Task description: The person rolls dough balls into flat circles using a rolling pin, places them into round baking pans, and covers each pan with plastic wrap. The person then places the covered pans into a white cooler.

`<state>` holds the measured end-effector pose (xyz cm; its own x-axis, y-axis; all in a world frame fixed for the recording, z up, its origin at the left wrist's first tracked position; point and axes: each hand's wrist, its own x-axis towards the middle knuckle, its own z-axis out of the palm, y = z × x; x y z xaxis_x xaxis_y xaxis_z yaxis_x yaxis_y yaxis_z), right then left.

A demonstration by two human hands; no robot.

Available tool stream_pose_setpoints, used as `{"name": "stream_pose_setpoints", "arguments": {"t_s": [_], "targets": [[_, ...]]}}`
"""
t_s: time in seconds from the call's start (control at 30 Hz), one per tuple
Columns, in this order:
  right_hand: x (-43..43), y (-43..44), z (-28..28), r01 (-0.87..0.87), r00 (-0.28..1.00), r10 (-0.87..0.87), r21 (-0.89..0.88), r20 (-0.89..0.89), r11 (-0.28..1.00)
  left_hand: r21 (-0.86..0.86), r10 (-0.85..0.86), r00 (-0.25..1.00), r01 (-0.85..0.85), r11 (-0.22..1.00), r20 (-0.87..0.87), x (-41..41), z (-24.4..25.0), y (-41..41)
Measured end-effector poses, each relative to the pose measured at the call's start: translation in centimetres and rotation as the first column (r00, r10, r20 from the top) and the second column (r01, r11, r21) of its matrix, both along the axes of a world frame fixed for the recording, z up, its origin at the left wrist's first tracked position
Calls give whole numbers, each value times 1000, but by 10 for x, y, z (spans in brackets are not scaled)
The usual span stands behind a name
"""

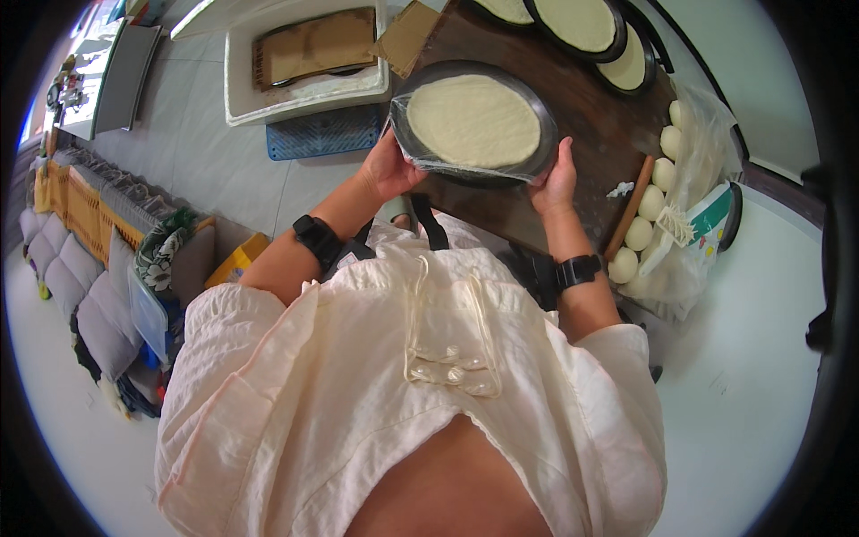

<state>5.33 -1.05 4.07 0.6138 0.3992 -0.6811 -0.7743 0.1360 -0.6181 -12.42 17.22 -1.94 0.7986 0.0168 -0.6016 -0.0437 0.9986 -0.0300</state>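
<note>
Between my two hands is a dark round pan with a flat disc of dough in it. Clear plastic film stretches along the pan's near rim and left side. My left hand grips the pan at its near left edge, fingers partly hidden beneath. At the near right edge my right hand holds it, thumb pointing up along the side. The pan is over the left part of a dark wooden table; whether it touches the tabletop is hidden.
An open white foam box holding cardboard stands left, above a blue plastic crate. More dough pans sit at the table's far end. Dough balls line the right edge, beside a rolling pin, plastic sheeting and a dough docker.
</note>
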Motion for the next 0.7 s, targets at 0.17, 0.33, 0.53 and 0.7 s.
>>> {"name": "stream_pose_setpoints", "arguments": {"t_s": [0.17,0.33,0.53,0.7], "targets": [[-6,14,3,-28,999,29,-44,22,999,59,-18,1000,18,998,-1,1,-8,2],[1,2,-10,-128,992,125,220,24,967,2,-8,957,7,1000,292,1,-34,5],[3,11,-4,-94,994,93,17,56,995,8,36,995,-37,999,89,12,-6,8],[20,-11,-40,-216,972,211,36,105,976,116,26,996,-17,993,-80,24,13,5]]}}
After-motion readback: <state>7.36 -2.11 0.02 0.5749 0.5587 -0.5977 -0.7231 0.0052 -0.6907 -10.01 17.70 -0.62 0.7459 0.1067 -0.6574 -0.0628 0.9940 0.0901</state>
